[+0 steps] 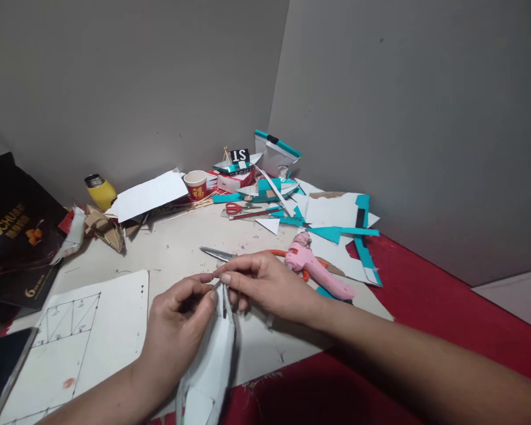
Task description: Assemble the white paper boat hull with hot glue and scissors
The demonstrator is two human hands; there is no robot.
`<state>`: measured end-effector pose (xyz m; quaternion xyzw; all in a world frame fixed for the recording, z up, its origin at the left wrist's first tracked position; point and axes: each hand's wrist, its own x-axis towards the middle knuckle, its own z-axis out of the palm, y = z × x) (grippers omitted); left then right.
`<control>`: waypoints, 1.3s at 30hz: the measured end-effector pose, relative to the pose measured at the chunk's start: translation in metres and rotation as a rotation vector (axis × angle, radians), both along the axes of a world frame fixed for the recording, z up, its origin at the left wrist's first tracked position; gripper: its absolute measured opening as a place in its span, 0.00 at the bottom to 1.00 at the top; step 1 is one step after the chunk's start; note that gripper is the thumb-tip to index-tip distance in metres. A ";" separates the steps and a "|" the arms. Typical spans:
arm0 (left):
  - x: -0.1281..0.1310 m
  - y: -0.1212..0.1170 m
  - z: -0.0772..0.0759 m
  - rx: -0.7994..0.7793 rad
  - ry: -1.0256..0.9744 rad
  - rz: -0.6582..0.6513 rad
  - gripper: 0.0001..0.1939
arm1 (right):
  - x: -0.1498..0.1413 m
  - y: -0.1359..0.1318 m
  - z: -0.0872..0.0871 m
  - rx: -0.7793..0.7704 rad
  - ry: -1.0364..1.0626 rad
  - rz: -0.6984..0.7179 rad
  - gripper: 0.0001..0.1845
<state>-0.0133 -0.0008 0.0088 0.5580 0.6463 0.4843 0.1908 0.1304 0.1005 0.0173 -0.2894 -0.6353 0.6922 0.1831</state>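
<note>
A white folded paper or card model (210, 354), long and narrow with a pointed tip, stands out from the near edge of the board toward me. My left hand (177, 321) pinches the tip from the left, thumb and fingers closed on it. From the other side my right hand (265, 286) presses thumb and forefinger together at the same tip, so both hands' fingertips meet there. Just beyond the fingers lies a pair of scissors (216, 254) with orange handles, partly covered by my right hand. A pink glue gun (321, 274) rests to the right of that hand.
A drawn sheet (115, 330), a dark phone (4, 372) and a black box (15, 236) are on the left. Along the back are a yellow bottle (101, 192), a red paper cup (196, 186), a small boat model (234, 167), red scissors (234, 208) and teal-and-white card scraps (331, 233).
</note>
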 end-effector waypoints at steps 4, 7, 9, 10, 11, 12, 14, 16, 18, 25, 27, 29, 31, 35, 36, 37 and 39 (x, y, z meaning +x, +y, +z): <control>-0.001 0.001 -0.002 -0.003 -0.001 -0.014 0.05 | 0.002 0.001 0.002 0.016 -0.035 0.020 0.12; -0.001 0.002 -0.003 -0.020 0.011 -0.027 0.05 | 0.002 0.000 0.004 0.066 -0.083 0.028 0.11; -0.001 0.002 -0.004 -0.022 0.025 -0.032 0.05 | 0.002 -0.001 0.005 0.102 -0.107 0.021 0.11; -0.001 0.002 -0.004 -0.021 0.032 -0.035 0.05 | 0.003 -0.001 0.006 0.126 -0.120 0.020 0.12; 0.000 0.002 -0.004 -0.019 0.036 -0.041 0.05 | 0.004 -0.001 0.006 0.156 -0.136 0.023 0.13; 0.000 0.002 -0.005 -0.016 0.040 -0.051 0.06 | 0.004 -0.001 0.006 0.195 -0.156 0.029 0.12; 0.001 0.001 -0.006 -0.010 0.049 -0.072 0.06 | 0.005 -0.002 0.005 0.294 -0.202 0.046 0.10; 0.002 0.001 -0.008 0.007 0.070 -0.088 0.06 | 0.006 -0.003 0.004 0.388 -0.226 0.058 0.09; 0.002 0.001 -0.009 0.016 0.094 -0.097 0.06 | 0.005 -0.005 0.002 0.467 -0.246 0.062 0.09; 0.002 0.001 -0.010 -0.008 0.073 -0.116 0.07 | 0.002 -0.007 -0.002 0.538 -0.296 0.093 0.10; 0.002 0.001 -0.011 -0.044 0.047 -0.120 0.07 | 0.002 -0.006 -0.002 0.508 -0.304 0.099 0.10; 0.002 0.000 -0.008 -0.088 0.017 -0.124 0.06 | 0.003 -0.005 -0.001 0.496 -0.310 0.104 0.10; 0.002 0.000 -0.003 -0.150 -0.013 -0.116 0.03 | 0.003 -0.004 -0.001 0.485 -0.301 0.105 0.10; -0.002 0.006 0.010 -0.253 -0.045 -0.066 0.09 | 0.004 0.000 0.001 0.482 -0.276 0.064 0.11; -0.003 0.008 0.012 -0.268 -0.049 -0.069 0.10 | 0.004 0.001 0.001 0.495 -0.272 0.051 0.12; -0.006 0.010 0.014 -0.282 -0.053 -0.087 0.11 | 0.004 0.002 0.001 0.510 -0.266 0.038 0.12; -0.010 0.013 0.013 -0.323 -0.058 -0.157 0.12 | 0.005 0.005 0.001 0.533 -0.252 0.019 0.11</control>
